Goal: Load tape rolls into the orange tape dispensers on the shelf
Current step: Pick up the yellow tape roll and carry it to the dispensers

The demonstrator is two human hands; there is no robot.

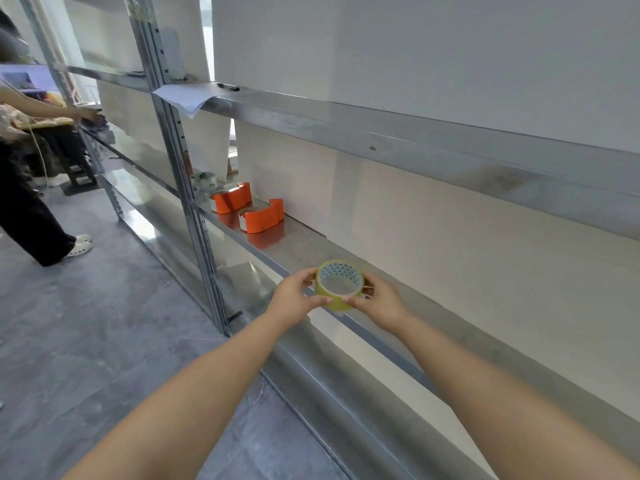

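Both hands, left hand (294, 299) and right hand (379, 299), pinch a yellowish clear tape roll (340, 285) over the grey metal shelf's front edge (277, 263). Two orange plastic tape dispensers (262, 216) stand well apart at eleven o'clock, with bare shelf between.

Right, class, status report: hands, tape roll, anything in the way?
Left hand, right hand both hold yellow tape roll. Near dispenser, far dispenser on shelf, untouched. Nothing between.

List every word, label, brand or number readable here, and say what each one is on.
None can be read.
Tape roll, held by the left hand and right hand: triangle pattern on the core, no words.
Two orange dispensers: no label shows.
Paper on the upper shelf: nothing legible.
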